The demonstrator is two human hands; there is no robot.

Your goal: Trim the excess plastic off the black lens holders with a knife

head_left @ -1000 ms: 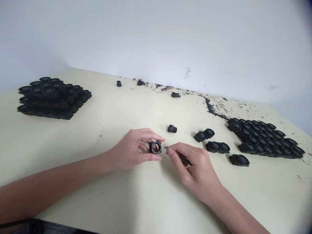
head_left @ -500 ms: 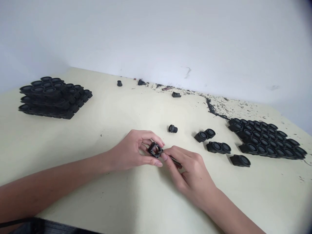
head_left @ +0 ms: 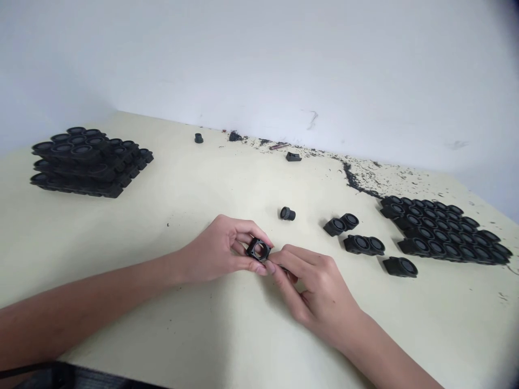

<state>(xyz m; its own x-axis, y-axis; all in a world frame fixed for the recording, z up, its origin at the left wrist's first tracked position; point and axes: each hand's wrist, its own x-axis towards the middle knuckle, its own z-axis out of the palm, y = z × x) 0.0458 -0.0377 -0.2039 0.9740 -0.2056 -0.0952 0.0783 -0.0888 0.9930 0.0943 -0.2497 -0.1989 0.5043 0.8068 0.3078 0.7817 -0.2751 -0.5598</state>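
My left hand (head_left: 227, 248) grips a small black plastic housing (head_left: 252, 249) with a round opening, its fingers and thumb on either side of it. My right hand (head_left: 312, 281) is closed on a slim, dark tool (head_left: 286, 269), most of it covered by the fingers; its exact kind cannot be made out. The right fingertips meet the housing's right edge. Just beyond the hands a black ribbed, threaded lens barrel (head_left: 287, 214) lies on its side on the table.
Stacked black lens units (head_left: 81, 167) stand at left, and rows of similar units (head_left: 441, 232) at right. Several loose units (head_left: 363, 245) lie nearer. At the back are a small black cap (head_left: 198, 138), a black block (head_left: 293, 156) and dark shavings (head_left: 357, 178) along the wall.
The right hand has tilted slightly, and less of the slim tool shows. The housing has turned a little in the left fingers. Everything else stays put.
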